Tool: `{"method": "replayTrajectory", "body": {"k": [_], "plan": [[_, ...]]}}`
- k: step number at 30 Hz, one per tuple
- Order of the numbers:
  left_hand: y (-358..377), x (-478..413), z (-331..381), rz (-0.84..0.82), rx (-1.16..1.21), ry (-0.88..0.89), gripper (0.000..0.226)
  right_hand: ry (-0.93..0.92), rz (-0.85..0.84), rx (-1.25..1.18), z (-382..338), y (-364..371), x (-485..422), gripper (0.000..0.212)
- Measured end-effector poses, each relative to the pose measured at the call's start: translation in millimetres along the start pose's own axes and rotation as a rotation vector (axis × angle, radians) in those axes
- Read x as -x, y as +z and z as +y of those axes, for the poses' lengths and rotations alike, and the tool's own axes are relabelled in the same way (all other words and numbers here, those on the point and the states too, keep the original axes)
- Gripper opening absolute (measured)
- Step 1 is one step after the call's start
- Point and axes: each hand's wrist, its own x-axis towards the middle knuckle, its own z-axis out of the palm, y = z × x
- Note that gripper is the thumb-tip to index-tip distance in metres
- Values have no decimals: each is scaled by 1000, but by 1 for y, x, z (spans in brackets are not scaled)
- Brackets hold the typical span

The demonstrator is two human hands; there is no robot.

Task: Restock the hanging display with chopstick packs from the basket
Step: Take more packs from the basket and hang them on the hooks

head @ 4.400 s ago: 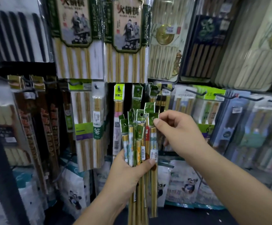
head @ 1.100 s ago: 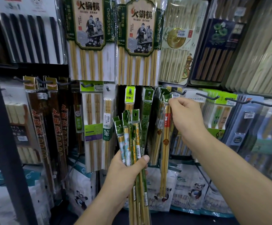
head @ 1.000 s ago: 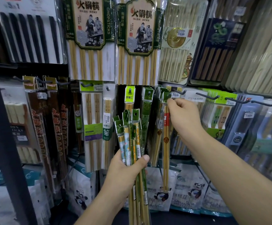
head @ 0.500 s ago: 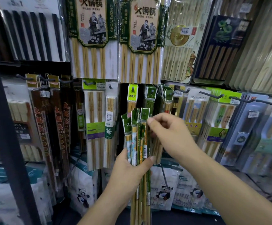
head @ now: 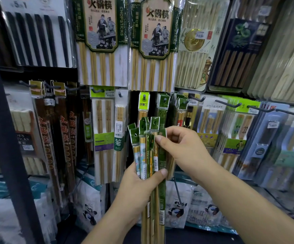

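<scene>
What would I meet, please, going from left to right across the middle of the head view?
Black post → dark brown packs → white pack → bundle → right hand → JOY-HER pack → blue-grey packs.

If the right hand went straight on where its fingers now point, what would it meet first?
The bundle of green-topped bamboo chopstick packs that the left hand grips; the right hand's fingertips seem to pinch one pack's top.
</scene>
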Motion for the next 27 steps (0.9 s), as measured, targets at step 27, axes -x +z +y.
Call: {"method": "replayTrajectory", "body": {"k": [27], "plan": [[-4,-4,-5,113,136,-75,52,82,348,21,-24,-37,-35,42]]}}
